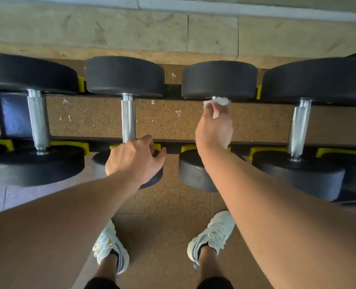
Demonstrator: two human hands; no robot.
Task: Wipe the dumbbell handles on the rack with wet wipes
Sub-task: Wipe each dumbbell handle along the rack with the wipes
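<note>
Wipe [217,102] bunched under right fingers [211,110]

The right hand [214,130] and wipe [217,102] hide the third dumbbell's handle — none of it shows. The leftmost dumbbell [26,74] is cut off at the edge.

Dim, soft daylight; mild glare on steel handles [128,119]; slight blur at three o'clock; wide-angle bowing toward edges.

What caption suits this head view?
Right hand wipes a dumbbell handle with a wet wipe; left hand rests on the neighbouring dumbbell.
</note>
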